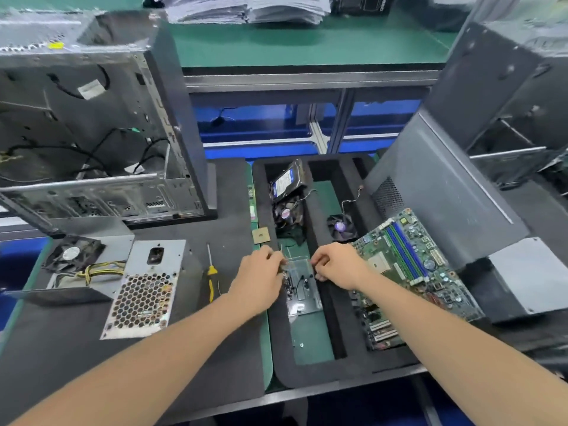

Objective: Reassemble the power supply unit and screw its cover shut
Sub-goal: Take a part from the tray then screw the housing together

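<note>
The power supply unit lies in pieces on my screen. Its cover (144, 290), a grey metal shell with a honeycomb grille and a socket cut-out, lies on the dark tabletop (61, 348) at the left. Just left of it sits the open base (101, 241), with a black fan (72, 253) and a bundle of yellow and black cables (101, 270) on it.

A small circuit board (299, 287) lies in the left compartment of a black foam tray (316, 373), under a clear plastic sheet (296, 264). Both hands are on that sheet. The left hand (261, 272) has its fingers curled and pinches the upper left corner. The right hand (338, 265), likewise curled, pinches the upper right edge.

A yellow-handled screwdriver (211, 272) lies between the cover and the tray, touching neither.

Farther back in the same compartment I see a cooler fan (287, 215) and a hard drive (287, 181) leaning on end. A processor chip (261, 235) rests on the tray's left wall. A green motherboard (408, 272) lies tilted over the right compartment, with a smaller fan (341, 227) just behind it.

An open computer case (86, 127) stands at the far left, and a grey side panel (445, 195) leans at the right.
</note>
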The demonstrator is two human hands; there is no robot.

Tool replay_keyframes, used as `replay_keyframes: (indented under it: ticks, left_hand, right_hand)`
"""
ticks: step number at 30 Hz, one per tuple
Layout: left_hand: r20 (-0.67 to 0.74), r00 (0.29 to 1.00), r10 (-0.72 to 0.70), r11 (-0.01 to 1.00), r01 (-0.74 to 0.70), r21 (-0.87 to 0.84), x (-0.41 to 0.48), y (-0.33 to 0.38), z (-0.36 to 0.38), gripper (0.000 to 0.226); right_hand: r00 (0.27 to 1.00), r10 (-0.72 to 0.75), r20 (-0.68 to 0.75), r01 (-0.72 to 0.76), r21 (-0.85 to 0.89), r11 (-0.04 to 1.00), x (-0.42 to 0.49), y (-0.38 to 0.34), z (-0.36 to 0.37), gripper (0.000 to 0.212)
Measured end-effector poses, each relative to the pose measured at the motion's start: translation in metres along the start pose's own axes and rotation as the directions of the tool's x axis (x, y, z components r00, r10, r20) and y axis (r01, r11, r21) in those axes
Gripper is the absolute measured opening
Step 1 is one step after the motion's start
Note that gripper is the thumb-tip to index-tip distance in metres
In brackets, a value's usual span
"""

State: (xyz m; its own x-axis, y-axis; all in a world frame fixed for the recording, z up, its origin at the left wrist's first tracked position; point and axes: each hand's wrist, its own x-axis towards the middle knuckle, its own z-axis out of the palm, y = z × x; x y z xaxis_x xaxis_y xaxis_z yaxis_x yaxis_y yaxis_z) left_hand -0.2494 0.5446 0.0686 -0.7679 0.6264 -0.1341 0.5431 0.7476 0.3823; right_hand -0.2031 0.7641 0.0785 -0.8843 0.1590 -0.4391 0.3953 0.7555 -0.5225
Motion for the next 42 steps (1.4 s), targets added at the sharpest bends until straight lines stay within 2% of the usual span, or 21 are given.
replay_keyframes:
  ticks: [3,5,7,9,12,14,19,25,29,32,36,42]
  left_hand:
    - [-0.107,0.994,0.008,0.991,0.007,0.136,-0.006,-0.016,0.022,0.041]
    - [-0.161,0.987,0.015,0.979,0.018,0.204,-0.012,-0.026,0.032,0.056]
    - [-0.199,0.98,0.013,0.972,0.034,0.233,-0.017,-0.032,0.036,0.065]
    - [-0.207,0.978,-0.003,0.964,0.058,0.26,-0.018,-0.036,0.037,0.063]
    - [-0.194,0.981,-0.024,0.966,0.073,0.248,-0.018,-0.036,0.038,0.061]
    - [-0.191,0.981,-0.042,0.967,0.088,0.24,-0.018,-0.034,0.039,0.061]
    - [-0.188,0.981,-0.057,0.974,0.096,0.205,-0.02,-0.032,0.035,0.057]
    - [-0.172,0.983,-0.06,0.973,0.097,0.211,-0.019,-0.033,0.035,0.058]
    - [-0.171,0.984,-0.053,0.972,0.091,0.218,-0.018,-0.033,0.035,0.058]
    - [-0.168,0.984,-0.051,0.971,0.088,0.22,-0.018,-0.033,0.034,0.058]
    - [-0.185,0.982,-0.041,0.974,0.081,0.213,-0.019,-0.033,0.034,0.058]
    - [-0.201,0.979,-0.027,0.975,0.071,0.212,-0.018,-0.035,0.037,0.059]
  right_hand:
    - [0.997,-0.067,0.028,0.069,-0.075,0.995,0.005,-0.004,0.003,0.021]
    - [0.989,-0.104,0.105,0.117,-0.131,0.984,0.012,-0.01,0.009,0.025]
    - [0.977,-0.1,0.19,0.137,-0.191,0.972,0.023,-0.019,0.018,0.031]
    - [0.968,-0.049,0.246,0.119,-0.277,0.953,0.035,-0.027,0.029,0.034]
    - [0.977,0.018,0.211,0.059,-0.352,0.934,0.051,-0.036,0.047,0.029]
    - [0.988,0.056,0.145,0.001,-0.367,0.93,0.06,-0.038,0.057,0.012]
    - [0.997,0.075,0.024,-0.064,-0.304,0.95,0.076,-0.036,0.073,0.014]
    - [0.999,0.01,0.044,0.006,-0.34,0.94,0.083,-0.034,0.078,0.011]
    - [0.994,-0.023,0.109,0.069,-0.444,0.894,0.082,-0.03,0.082,0.028]
    - [0.99,-0.023,0.137,0.088,-0.487,0.869,0.081,-0.029,0.084,0.028]
    - [0.988,0.003,0.156,0.077,-0.498,0.864,0.08,-0.028,0.082,0.026]
    - [0.997,0.039,0.065,-0.006,-0.449,0.893,0.082,-0.028,0.078,0.021]
